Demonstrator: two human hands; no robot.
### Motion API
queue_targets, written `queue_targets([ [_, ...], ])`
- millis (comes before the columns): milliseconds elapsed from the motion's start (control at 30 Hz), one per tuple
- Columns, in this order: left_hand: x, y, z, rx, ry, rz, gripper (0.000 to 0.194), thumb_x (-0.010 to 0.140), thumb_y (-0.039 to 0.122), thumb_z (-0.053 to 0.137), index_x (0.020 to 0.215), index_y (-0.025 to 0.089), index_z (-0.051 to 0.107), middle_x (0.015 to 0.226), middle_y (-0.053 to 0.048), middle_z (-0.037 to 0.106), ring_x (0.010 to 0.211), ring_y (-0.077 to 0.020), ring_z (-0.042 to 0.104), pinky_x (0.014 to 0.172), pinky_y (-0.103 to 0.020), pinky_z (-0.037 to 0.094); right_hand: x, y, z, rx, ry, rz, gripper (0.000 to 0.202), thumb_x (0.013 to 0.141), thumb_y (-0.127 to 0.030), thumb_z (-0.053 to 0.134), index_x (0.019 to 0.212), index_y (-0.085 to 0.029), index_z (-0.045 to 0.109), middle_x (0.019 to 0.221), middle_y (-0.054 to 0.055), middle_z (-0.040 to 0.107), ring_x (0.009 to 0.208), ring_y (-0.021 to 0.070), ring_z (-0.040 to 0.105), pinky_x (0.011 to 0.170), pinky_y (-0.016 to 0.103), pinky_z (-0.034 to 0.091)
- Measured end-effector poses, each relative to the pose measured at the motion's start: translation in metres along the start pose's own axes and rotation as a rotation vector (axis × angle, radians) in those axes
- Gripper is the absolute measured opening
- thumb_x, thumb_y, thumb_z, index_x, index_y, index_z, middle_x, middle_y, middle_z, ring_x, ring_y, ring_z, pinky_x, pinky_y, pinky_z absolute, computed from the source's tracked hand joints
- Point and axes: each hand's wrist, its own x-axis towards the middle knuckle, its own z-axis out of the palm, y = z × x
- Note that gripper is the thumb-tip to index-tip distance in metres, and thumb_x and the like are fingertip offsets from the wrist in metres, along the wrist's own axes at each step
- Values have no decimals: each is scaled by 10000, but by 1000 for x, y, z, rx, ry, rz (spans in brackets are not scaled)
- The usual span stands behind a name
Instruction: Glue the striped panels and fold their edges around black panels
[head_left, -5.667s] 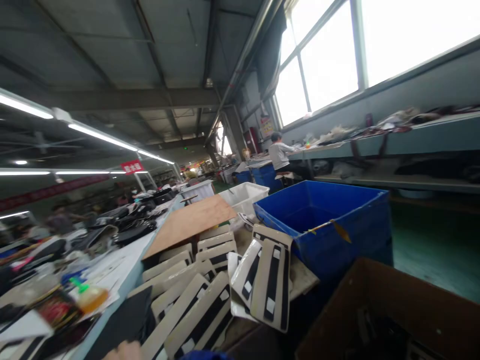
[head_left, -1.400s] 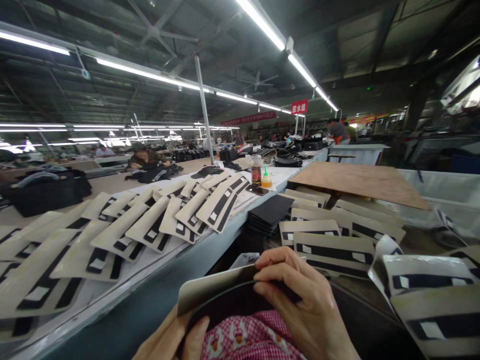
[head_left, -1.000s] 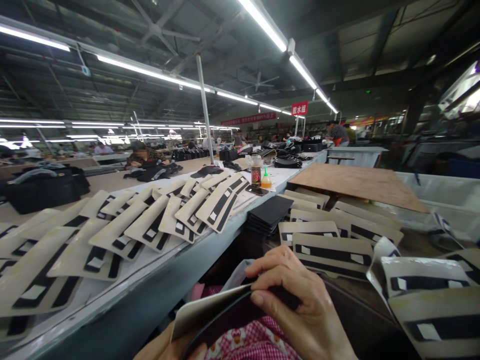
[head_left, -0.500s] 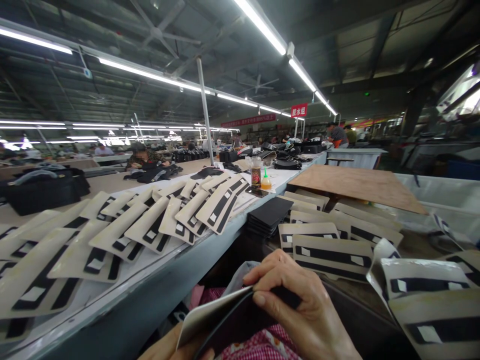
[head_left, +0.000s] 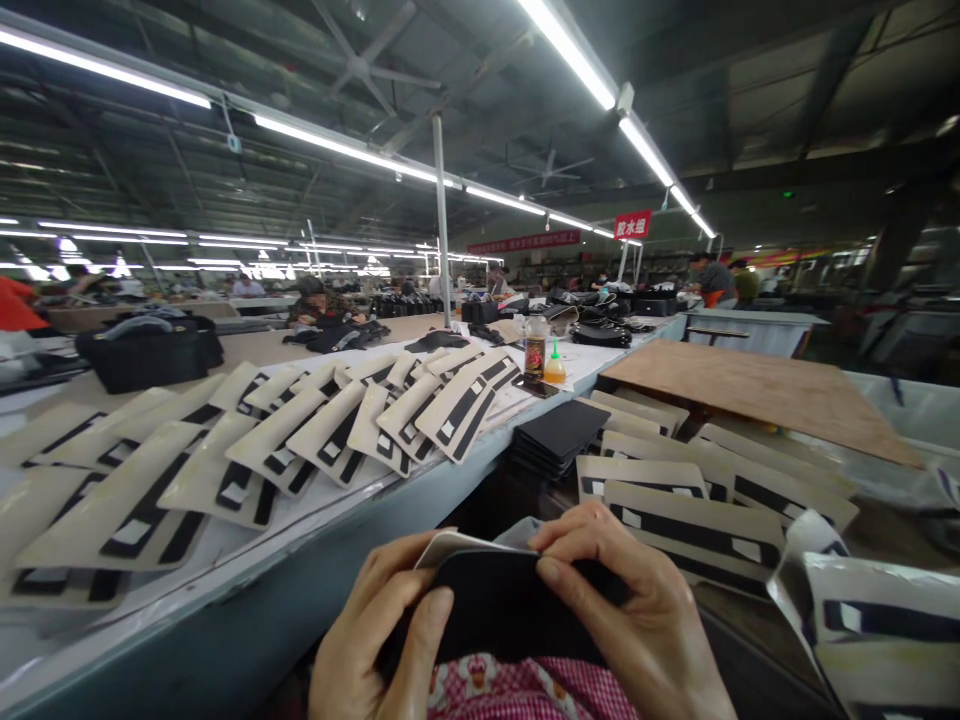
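Low in the centre of the head view, a black panel [head_left: 502, 600] with a beige-white panel [head_left: 450, 543] behind it is held over my lap. My left hand [head_left: 382, 620] grips the left end, its thumb on the black face and its fingers behind. Pinched between thumb and fingers of my right hand [head_left: 630, 600] is the top right edge. The two panels lie close together along the top. Their lower part is hidden by my hands and the dark shadow.
Rows of beige panels with black strips [head_left: 330, 430] overlap on the left table. A black panel stack [head_left: 562, 430] and more beige panels [head_left: 690, 520] lie right. Beyond stand a dark bottle [head_left: 535, 355], a glue bottle [head_left: 555, 367] and a brown board [head_left: 757, 385].
My left hand has come up from the bottom edge to the panels' upper left part. The panels have turned to show more of the black face. The view has shifted left.
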Motion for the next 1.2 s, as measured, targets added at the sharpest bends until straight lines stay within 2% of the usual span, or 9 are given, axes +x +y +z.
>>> queue_targets([
  [67,2,7,3,-20,81,-29,135,894,357,705,827,280,794,986,8,782,863,-167,715,819,-215,548,1,0,-1,-59,-6,-29,201,903,-99,695,789,-264,687,880,-48,746,809,132,685,787,267,513],
  [167,3,13,8,-17,157,-45,143,883,279,694,751,265,749,922,38,772,824,-133,694,760,-175,507,2,-1,-4,-115,-41,-41,184,910,-116,702,802,-265,693,890,-26,749,825,152,696,775,273,532],
  [300,4,17,11,-30,197,-38,181,867,238,701,688,264,713,909,63,773,783,-114,682,744,-171,484,2,0,-8,-130,-39,-36,176,911,-133,711,807,-276,709,892,-18,755,838,167,701,793,282,546],
  [500,4,20,11,0,253,-24,159,855,240,714,704,289,724,864,90,767,673,-100,635,736,-184,485,3,1,-10,-90,-75,-15,173,908,-163,721,780,-279,714,889,-22,762,829,166,706,778,267,558],
  [733,5,22,13,-42,272,-34,182,851,252,720,671,269,702,808,81,749,612,-92,605,718,-187,489,1,-3,-7,-68,-74,43,158,905,-224,734,757,-279,733,886,-5,759,822,175,697,751,249,560],
  [900,6,22,13,-42,258,-69,201,848,296,727,653,254,703,816,57,747,575,-97,588,730,-211,501,0,-3,-6,-73,-9,65,170,891,-260,740,722,-275,729,864,8,754,804,191,687,757,267,566],
  [1033,7,23,13,-46,265,-79,213,849,309,723,644,253,697,819,52,745,611,-105,604,728,-208,492,4,-1,-8,-114,-76,-2,158,895,-234,733,744,-278,734,867,9,766,798,192,706,742,260,587],
  [1200,11,21,14,-98,271,-85,227,847,288,715,628,241,678,783,45,728,673,-117,615,688,-208,460,5,2,-7,-128,-75,-46,158,899,-223,729,750,-276,727,857,15,766,787,196,710,735,268,598],
])
